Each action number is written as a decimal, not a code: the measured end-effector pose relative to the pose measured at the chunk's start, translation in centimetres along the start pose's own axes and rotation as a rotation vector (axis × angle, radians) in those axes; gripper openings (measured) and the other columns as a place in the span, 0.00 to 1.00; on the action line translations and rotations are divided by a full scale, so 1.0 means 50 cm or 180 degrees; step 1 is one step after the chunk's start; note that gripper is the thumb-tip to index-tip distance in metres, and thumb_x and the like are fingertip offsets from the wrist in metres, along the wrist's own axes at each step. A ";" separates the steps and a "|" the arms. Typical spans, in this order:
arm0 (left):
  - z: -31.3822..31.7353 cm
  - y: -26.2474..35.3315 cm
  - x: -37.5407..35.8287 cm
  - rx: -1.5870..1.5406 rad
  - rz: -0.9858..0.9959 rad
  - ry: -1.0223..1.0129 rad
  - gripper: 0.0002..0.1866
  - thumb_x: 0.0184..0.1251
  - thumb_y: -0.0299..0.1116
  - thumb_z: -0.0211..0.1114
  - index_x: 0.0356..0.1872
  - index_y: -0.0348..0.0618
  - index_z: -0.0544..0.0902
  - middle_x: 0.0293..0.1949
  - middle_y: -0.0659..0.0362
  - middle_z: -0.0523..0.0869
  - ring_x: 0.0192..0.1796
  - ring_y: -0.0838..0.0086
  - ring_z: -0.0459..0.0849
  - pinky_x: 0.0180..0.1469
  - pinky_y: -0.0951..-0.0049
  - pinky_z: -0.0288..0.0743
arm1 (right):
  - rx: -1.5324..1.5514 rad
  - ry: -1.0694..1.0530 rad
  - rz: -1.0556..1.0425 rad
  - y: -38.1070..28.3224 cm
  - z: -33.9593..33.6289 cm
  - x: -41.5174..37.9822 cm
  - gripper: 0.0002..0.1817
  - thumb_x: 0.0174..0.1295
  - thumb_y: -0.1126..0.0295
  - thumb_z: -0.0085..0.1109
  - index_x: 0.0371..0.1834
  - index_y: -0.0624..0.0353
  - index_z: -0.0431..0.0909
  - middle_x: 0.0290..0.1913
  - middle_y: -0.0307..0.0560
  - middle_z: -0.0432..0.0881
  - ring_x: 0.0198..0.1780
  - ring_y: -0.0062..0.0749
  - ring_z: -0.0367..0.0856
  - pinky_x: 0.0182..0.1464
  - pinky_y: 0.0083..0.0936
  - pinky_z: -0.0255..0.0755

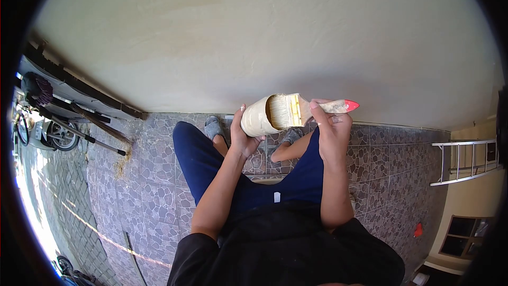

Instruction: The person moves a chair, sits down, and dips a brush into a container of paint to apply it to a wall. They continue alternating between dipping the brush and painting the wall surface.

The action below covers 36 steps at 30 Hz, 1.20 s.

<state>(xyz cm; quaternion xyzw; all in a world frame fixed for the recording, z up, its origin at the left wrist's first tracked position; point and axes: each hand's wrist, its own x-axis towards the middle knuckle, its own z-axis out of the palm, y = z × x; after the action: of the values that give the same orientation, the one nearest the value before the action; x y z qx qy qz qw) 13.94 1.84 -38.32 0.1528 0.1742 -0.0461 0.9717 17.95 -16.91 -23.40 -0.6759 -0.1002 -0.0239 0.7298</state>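
Observation:
My left hand (244, 136) is wrapped around a paint-smeared, cream-coloured can (255, 118), tilted with its mouth toward the right. In my right hand (332, 130) is a wide paintbrush (304, 110) with a red-tipped, paint-spotted handle. The pale bristles are at the can's mouth, partly inside it, and cream paint coats them. How much paint the can holds is hidden by the brush. Both hands are in front of my knees, close to the plastered wall (174, 42).
Patterned stone-look tiles (153, 180) cover the floor. A broom (100, 122) and a pole (87, 136) lean at the left, near a parked motorbike (58, 135). On the right are a metal ladder (465, 161) and a small red object (418, 230).

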 end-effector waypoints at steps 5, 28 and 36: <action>-0.001 0.001 -0.001 -0.0025 -0.0059 0.0008 0.30 0.81 0.61 0.54 0.59 0.44 0.82 0.42 0.55 0.92 0.36 0.66 0.94 0.24 0.67 0.87 | 0.0016 0.0071 -0.0079 0.008 0.001 -0.005 0.12 0.72 0.75 0.70 0.51 0.73 0.84 0.45 0.49 0.89 0.43 0.22 0.86 0.48 0.21 0.80; -0.018 0.021 0.009 -0.0326 0.0078 -0.0016 0.30 0.81 0.63 0.52 0.62 0.48 0.83 0.46 0.57 0.93 0.39 0.67 0.93 0.25 0.69 0.86 | 0.1993 -0.0040 0.1117 0.078 0.041 0.029 0.09 0.76 0.68 0.63 0.55 0.56 0.84 0.44 0.40 0.86 0.47 0.29 0.85 0.48 0.29 0.78; -0.023 0.031 0.010 -0.0373 0.0108 -0.0197 0.30 0.80 0.64 0.53 0.62 0.49 0.83 0.47 0.56 0.92 0.41 0.65 0.93 0.26 0.69 0.87 | 0.2685 -0.0235 0.1738 0.140 0.046 0.044 0.05 0.78 0.66 0.64 0.50 0.53 0.84 0.37 0.36 0.84 0.42 0.26 0.84 0.47 0.28 0.80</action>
<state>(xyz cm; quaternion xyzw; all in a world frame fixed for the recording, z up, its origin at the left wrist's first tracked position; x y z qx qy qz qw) 14.27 3.64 -39.10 0.0971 0.1438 -0.0240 0.9845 21.05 -13.82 -29.74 -0.3241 0.0536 0.2343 0.9150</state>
